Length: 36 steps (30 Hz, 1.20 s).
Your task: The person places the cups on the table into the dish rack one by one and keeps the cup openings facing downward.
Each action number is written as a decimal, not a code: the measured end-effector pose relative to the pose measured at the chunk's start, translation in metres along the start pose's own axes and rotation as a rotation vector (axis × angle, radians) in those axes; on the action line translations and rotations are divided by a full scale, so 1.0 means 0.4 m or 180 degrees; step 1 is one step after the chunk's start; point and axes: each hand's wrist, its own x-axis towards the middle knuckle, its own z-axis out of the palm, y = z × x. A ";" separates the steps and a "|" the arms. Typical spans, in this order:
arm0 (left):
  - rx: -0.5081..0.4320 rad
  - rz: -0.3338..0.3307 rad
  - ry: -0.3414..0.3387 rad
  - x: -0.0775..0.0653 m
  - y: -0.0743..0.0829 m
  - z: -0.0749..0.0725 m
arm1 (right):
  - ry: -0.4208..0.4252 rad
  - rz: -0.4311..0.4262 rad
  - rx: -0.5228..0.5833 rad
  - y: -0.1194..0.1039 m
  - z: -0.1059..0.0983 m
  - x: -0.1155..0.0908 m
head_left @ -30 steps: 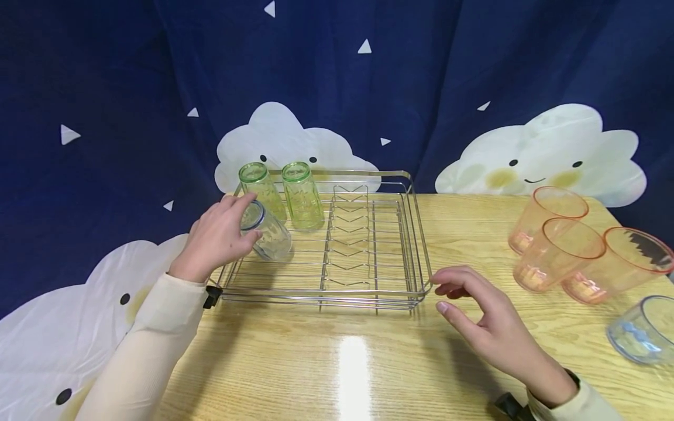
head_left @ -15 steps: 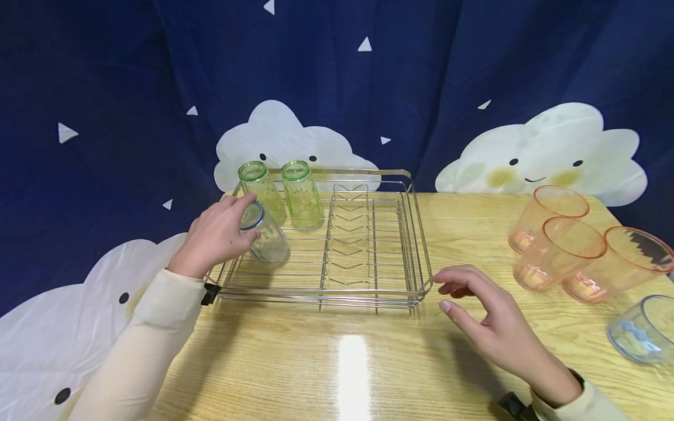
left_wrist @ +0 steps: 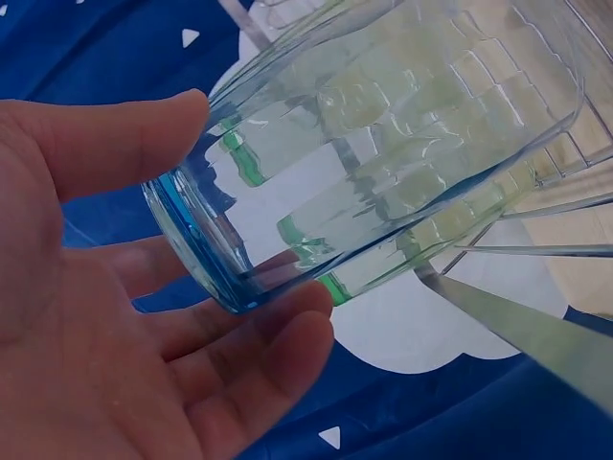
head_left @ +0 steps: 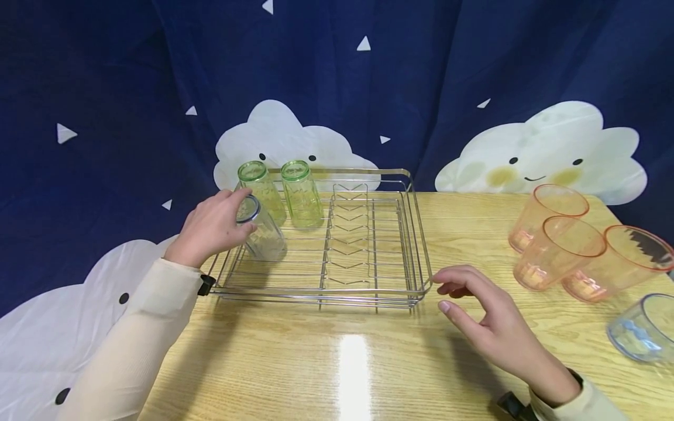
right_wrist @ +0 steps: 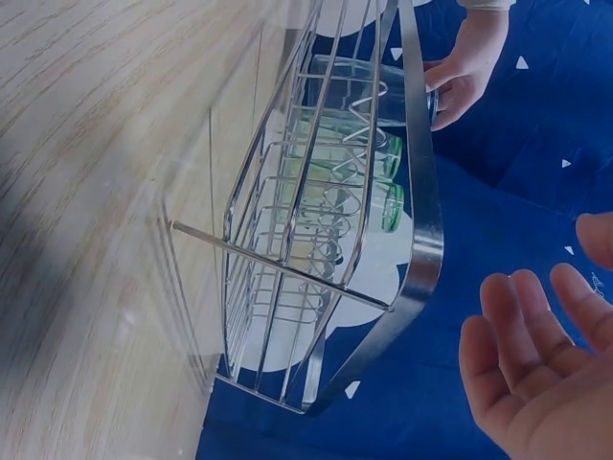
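In the head view my left hand (head_left: 210, 229) grips an upside-down clear glass with a blue-tinted base (head_left: 267, 241) at the left side of the wire dish rack (head_left: 347, 292). The left wrist view shows thumb and fingers around the glass's blue base (left_wrist: 206, 244). Just behind it, two green glasses, one at the left (head_left: 253, 171) and one beside it (head_left: 302, 202), stand upside down in the rack. My right hand (head_left: 495, 324) is by the rack's front right corner, fingers loosely bent and holding nothing. The right wrist view also shows it free (right_wrist: 546, 364).
Right of the rack, three orange tumblers, one at the back (head_left: 547, 216), one in front (head_left: 558, 251) and one at the right (head_left: 611, 275), stand upright on the wooden table (head_left: 295, 362). A blue-rimmed clear cup (head_left: 639, 333) is nearer the right edge. A dark blue curtain (head_left: 337, 70) hangs behind.
My left hand and the blue-based glass have shifted slightly left within the rack. The right hand has barely moved, and the green glasses and tumblers stay put.
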 end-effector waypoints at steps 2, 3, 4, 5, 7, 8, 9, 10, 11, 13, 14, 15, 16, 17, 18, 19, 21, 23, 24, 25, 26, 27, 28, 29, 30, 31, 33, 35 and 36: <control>-0.0008 -0.0003 0.0003 0.005 -0.002 -0.001 | 0.0012 -0.0017 0.0004 0.001 0.000 0.000; -0.0017 -0.0010 -0.0002 0.007 -0.002 -0.002 | 0.0015 -0.0020 0.0006 0.002 0.000 0.000; -0.0026 -0.0020 -0.0009 0.010 -0.003 -0.002 | 0.0015 -0.0022 0.0011 0.002 0.000 0.000; -0.0032 -0.0033 -0.0014 0.012 -0.004 -0.003 | 0.0015 -0.0025 0.0016 0.002 0.000 0.000; -0.0041 -0.0060 -0.0037 0.017 -0.004 -0.003 | 0.0020 -0.0043 0.0032 0.003 0.000 -0.001; -0.0050 -0.0080 -0.0049 0.020 -0.004 -0.003 | 0.0023 -0.0053 0.0038 0.003 0.000 -0.001; -0.0054 -0.0097 -0.0058 0.022 -0.004 -0.002 | 0.0017 -0.0044 0.0041 0.003 -0.001 -0.002; -0.0059 -0.0110 -0.0070 0.024 -0.005 -0.001 | 0.0017 -0.0047 0.0044 0.002 -0.001 -0.002; -0.0060 -0.0123 -0.0085 0.026 -0.005 0.000 | 0.0018 -0.0049 0.0041 0.002 -0.001 -0.002; -0.0074 -0.0140 -0.0113 0.029 -0.005 0.002 | 0.0022 -0.0057 0.0035 0.002 -0.001 -0.002; -0.0082 -0.0149 -0.0123 0.030 -0.006 0.003 | 0.0017 -0.0046 0.0026 0.002 -0.002 -0.002; -0.0083 -0.0153 -0.0132 0.032 -0.007 0.004 | 0.0012 -0.0036 0.0018 0.002 -0.003 -0.002; -0.0086 -0.0158 -0.0139 0.033 -0.007 0.005 | 0.0009 -0.0030 0.0011 0.002 -0.003 -0.002; -0.0090 -0.0167 -0.0142 0.035 -0.007 0.006 | 0.0007 -0.0021 0.0003 0.001 -0.004 -0.002; -0.0094 -0.0175 -0.0146 0.038 -0.008 0.006 | 0.0005 -0.0015 -0.0001 0.001 -0.004 -0.002; -0.0092 -0.0186 -0.0152 0.040 -0.009 0.007 | 0.0000 -0.0009 -0.0007 0.001 -0.004 -0.002; -0.0084 -0.0211 -0.0160 0.046 -0.011 0.008 | -0.0017 0.0013 -0.0014 0.001 -0.005 -0.002; -0.0081 -0.0237 -0.0179 0.050 -0.013 0.009 | -0.0028 0.0017 -0.0018 0.001 -0.005 -0.003; -0.0077 -0.0248 -0.0195 0.052 -0.015 0.009 | -0.0035 0.0016 -0.0017 0.002 -0.006 -0.003; -0.0083 -0.0270 -0.0210 0.054 -0.017 0.010 | -0.0040 0.0017 -0.0022 0.002 -0.006 -0.003; -0.0091 -0.0285 -0.0219 0.057 -0.019 0.010 | -0.0043 0.0014 -0.0023 0.003 -0.006 -0.003; -0.0103 -0.0298 -0.0230 0.059 -0.021 0.011 | -0.0045 0.0014 -0.0025 0.003 -0.006 -0.003; -0.0122 -0.0311 -0.0248 0.061 -0.022 0.011 | -0.0045 0.0011 -0.0029 0.003 -0.007 -0.003; -0.0135 -0.0325 -0.0262 0.063 -0.024 0.012 | -0.0046 0.0009 -0.0031 0.004 -0.007 -0.003; -0.0158 -0.0342 -0.0275 0.066 -0.026 0.013 | -0.0046 0.0004 -0.0036 0.004 -0.007 -0.004; -0.0181 -0.0357 -0.0282 0.067 -0.028 0.013 | -0.0046 -0.0003 -0.0037 0.004 -0.006 -0.004; -0.0215 -0.0373 -0.0299 0.070 -0.029 0.014 | -0.0049 -0.0009 -0.0037 0.003 -0.005 -0.005; -0.0240 -0.0387 -0.0303 0.073 -0.031 0.016 | -0.0054 -0.0014 -0.0034 0.002 -0.003 -0.005; -0.0254 -0.0391 -0.0307 0.074 -0.032 0.017 | -0.0059 -0.0016 -0.0030 0.002 -0.002 -0.006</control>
